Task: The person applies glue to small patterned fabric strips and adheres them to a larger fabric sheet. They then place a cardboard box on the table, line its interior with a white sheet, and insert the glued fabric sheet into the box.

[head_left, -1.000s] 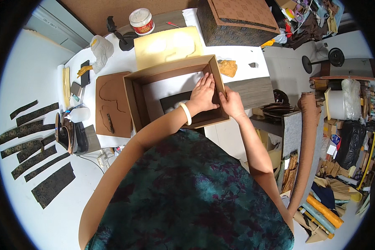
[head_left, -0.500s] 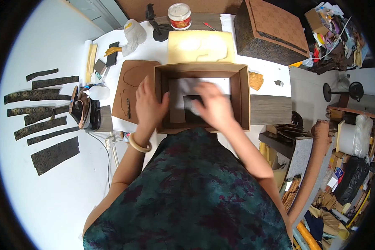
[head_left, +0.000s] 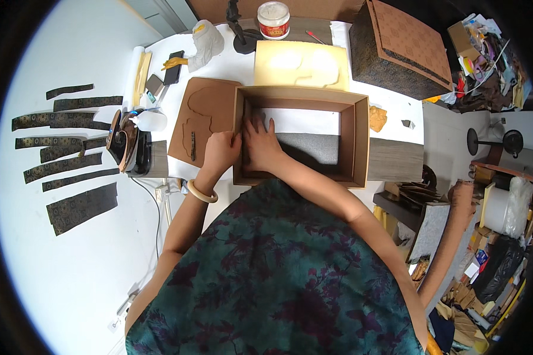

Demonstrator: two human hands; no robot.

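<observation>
An open brown rectangular box (head_left: 362, 136) stands before me on the table. At its left wall, my left hand (head_left: 221, 152) is closed, its curled fingers and thumb against the outside near the rim. Inside the box my right hand (head_left: 262, 147) lies with fingers stretched and spread, touching the inner left side. Part of that wall is hidden behind the hand. A dark grey sheet (head_left: 314, 148) covers the near part of the box floor; beyond it shows a white area (head_left: 317, 121). A cream-coloured bangle (head_left: 202, 192) circles my left wrist.
Brown board (head_left: 189, 118) with drawn outlines lies left of the box. Behind are a yellow foam slab (head_left: 299, 64), a white tub (head_left: 273, 21) and a black stand (head_left: 244, 40). A large patterned box (head_left: 397, 53) stands back right. Dark patterned strips (head_left: 83, 207) hang on the left.
My right hand has moved left, from the middle of the box to its left inner side. My left hand has curled closed against the left wall. The view has shifted slightly.
</observation>
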